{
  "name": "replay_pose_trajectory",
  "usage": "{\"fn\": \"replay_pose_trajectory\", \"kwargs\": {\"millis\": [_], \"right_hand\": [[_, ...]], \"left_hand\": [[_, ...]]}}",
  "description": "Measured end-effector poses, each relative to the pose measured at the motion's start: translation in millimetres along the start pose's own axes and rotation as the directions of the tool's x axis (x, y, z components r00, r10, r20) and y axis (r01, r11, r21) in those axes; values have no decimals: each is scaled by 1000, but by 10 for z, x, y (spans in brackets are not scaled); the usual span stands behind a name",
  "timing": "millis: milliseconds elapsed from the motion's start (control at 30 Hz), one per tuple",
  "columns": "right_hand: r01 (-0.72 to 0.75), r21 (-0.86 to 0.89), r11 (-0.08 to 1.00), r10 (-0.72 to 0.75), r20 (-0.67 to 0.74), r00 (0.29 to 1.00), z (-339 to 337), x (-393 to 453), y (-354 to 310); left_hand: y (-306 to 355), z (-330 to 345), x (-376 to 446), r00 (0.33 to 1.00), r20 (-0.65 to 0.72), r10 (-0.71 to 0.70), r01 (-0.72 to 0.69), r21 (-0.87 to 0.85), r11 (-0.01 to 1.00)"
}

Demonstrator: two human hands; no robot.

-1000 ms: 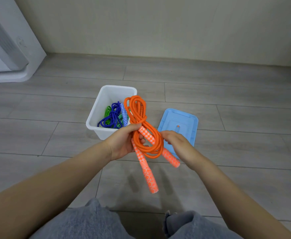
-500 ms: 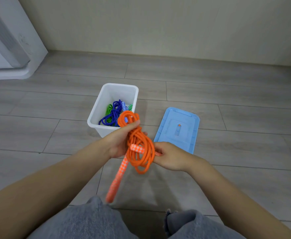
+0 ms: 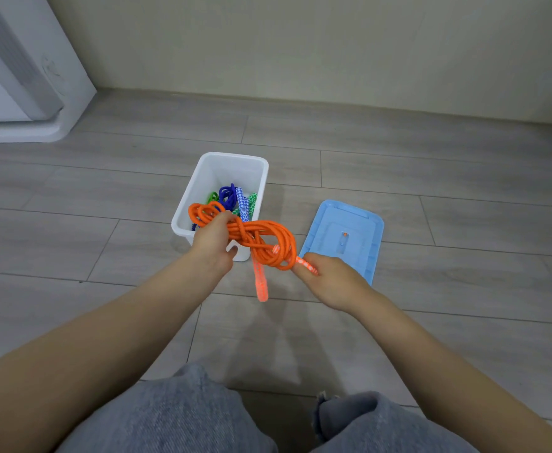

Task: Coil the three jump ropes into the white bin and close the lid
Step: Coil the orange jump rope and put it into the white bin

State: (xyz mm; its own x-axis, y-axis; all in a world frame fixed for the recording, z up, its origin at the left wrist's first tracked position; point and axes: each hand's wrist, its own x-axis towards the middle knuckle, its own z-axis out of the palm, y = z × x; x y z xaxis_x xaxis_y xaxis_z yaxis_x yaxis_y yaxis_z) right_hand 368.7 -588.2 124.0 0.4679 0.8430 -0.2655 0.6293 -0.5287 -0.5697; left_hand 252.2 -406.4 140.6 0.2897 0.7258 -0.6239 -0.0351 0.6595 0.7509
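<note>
- Orange jump rope (image 3: 261, 238), bundled in loops, held in the air just at the near rim of the white bin (image 3: 183, 207), spanning from the bin's 7 o'clock corner out toward 4 o'clock.
- Gripped at its left end by the left hand (image 3: 212, 245), fingers curled round the gathered loops, thumb toward the body, forearm reaching in from 7 o'clock.
- One patterned orange handle (image 3: 305, 264) pinched in the right hand (image 3: 331, 282), fingers curled round it, forearm coming in from 5 o'clock.
- Second orange handle (image 3: 260, 281) hanging free below the bundle, pointing to 6 o'clock, between the two hands.
- Inside the bin: blue jump rope (image 3: 230, 199) and green jump rope (image 3: 214, 197), coiled, with checkered handles standing against the right wall.
- Light blue lid (image 3: 349, 233) flat on the floor at 3 o'clock of the bin, apart from it, just beyond the right hand.
- Grey plank floor (image 3: 104, 191) beneath; grey trouser knees (image 3: 183, 416) at 6 o'clock; white unit (image 3: 16, 76) at 10 o'clock against the wall.
</note>
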Motion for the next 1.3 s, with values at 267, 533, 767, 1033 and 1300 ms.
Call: {"fn": "replay_pose_trajectory", "kwargs": {"millis": [267, 533, 767, 1033, 1300], "right_hand": [[-209, -95, 973, 211, 20, 977, 39, 34, 274], [-287, -75, 955, 292, 62, 954, -82, 49, 385], [-316, -47, 948, 303, -178, 936, -22, -50, 451], [-85, 415, 906, 144, -112, 983, -224, 263, 211], [159, 247, 956, -192, 115, 975, -317, 750, -39]], "left_hand": [[16, -147, 124, 997, -74, 26, -24, 23, 999], [65, -93, 88, 993, -98, 60, -63, -30, 998], [126, 48, -82, 998, 43, 35, -32, -70, 997], [431, 31, -35, 975, 217, -47, 110, -289, 951], [544, 6, 251, 927, 366, -80, 176, -236, 956]]}}
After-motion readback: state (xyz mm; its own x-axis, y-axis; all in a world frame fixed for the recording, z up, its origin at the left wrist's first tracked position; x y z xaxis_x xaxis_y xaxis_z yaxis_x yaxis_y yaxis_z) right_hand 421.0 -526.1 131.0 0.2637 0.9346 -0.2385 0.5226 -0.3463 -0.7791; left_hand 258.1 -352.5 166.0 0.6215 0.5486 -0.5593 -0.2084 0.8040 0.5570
